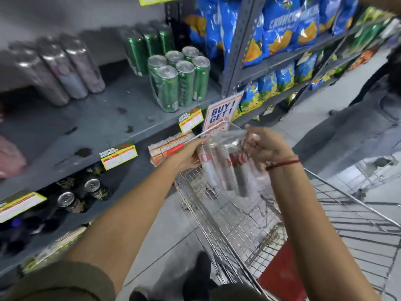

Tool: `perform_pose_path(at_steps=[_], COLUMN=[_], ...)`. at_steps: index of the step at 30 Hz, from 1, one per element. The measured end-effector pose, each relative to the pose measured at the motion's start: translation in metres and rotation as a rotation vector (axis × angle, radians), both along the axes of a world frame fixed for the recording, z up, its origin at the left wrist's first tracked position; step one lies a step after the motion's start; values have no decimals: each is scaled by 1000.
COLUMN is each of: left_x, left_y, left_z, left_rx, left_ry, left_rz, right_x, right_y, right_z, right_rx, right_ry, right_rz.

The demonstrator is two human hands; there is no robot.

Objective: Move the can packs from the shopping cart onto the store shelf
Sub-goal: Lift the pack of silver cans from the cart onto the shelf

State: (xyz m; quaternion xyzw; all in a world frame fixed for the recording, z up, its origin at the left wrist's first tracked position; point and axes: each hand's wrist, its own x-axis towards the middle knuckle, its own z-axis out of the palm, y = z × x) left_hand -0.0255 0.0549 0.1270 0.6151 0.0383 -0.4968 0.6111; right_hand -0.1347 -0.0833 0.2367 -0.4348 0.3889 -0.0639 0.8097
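Observation:
A plastic-wrapped pack of silver and red cans (225,168) hangs above the wire shopping cart (245,216), blurred by motion. My left hand (186,158) grips the pack's left side. My right hand (262,146) holds the plastic wrap at its top right. The grey store shelf (93,127) lies to the left, with a wrapped pack of green cans (180,81) standing near its right end, more green cans (147,45) behind, and pale pink-silver cans (63,68) at the back left.
Price tags (118,156) and a "BUY 1 GET 1" sign (222,114) hang on the shelf edge. Dark cans (80,196) fill the lower shelf. Blue chip bags (282,29) stock the rack to the right. A person's legs (358,118) stand beyond the cart.

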Motion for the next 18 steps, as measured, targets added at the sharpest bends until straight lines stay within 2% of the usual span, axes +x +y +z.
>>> perform_pose_path(at_steps=[6,9,12,15,18], left_x=[38,60,79,95,107], left_y=[60,99,139,174,200], left_z=[67,91,110,116,113], left_rx=[-79,-86,-82,-52,-9], left_ry=[-259,-390,-496,-602,-643], left_rz=[124,266,376,478,572], right_x=[52,90,133,170,207], right_y=[36,56,79,107,134], right_z=[55,74,82,81,70], right_rx=[-66,-105,-193,-175,-218], right_ry=[-130,-166,-186,-286,-275], right_rz=[79,184,252,351,408])
